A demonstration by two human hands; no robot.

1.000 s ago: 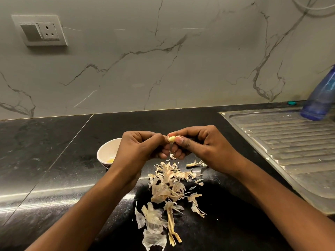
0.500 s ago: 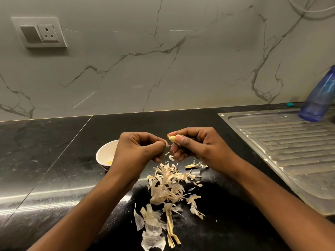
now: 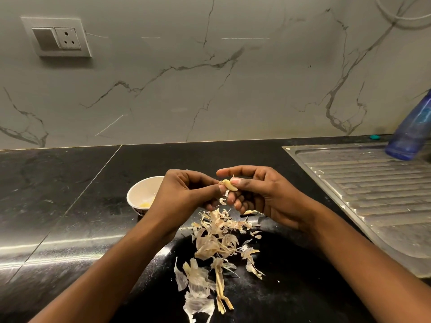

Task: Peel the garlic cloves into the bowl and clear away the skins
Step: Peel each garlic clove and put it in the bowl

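A pale garlic clove (image 3: 229,184) is held above the black counter between both hands. My right hand (image 3: 263,197) pinches it between thumb and fingers, index finger stretched out above it. My left hand (image 3: 186,194) pinches the clove's left end, where a bit of skin sticks out. A small white bowl (image 3: 140,194) stands just left of my left hand, partly hidden by it, with something yellowish at its bottom. A pile of dry garlic skins (image 3: 217,243) lies on the counter below the hands and trails toward me.
A steel sink drainboard (image 3: 373,194) fills the right side. A blue plastic bottle (image 3: 412,131) stands at its far end. A marble wall with a switch and socket plate (image 3: 57,38) rises behind the black counter (image 3: 58,194).
My right index finger has straightened out above the clove, and more of the clove now shows between the hands. The hands stay over the skin pile.
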